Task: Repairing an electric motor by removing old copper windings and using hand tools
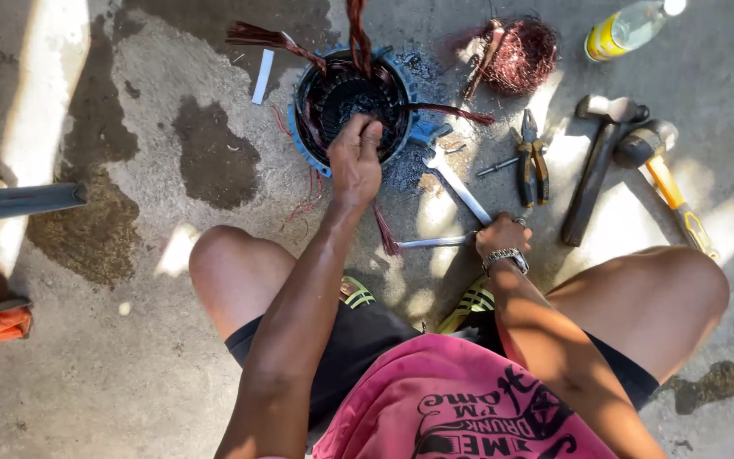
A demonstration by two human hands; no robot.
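Steadying the round motor stator (350, 102) on the floor, the left hand (355, 157) hooks fingers over its rim; the right hand (501, 235) seems clamped on a metal tool (435, 242), ready beside it.

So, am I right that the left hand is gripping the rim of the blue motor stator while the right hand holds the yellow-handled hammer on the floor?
Not quite. The left hand does grip the rim of the blue motor stator, but the right hand holds a slim metal tool, not the yellow-handled hammer, which lies untouched on the floor further right. The head view shows this.
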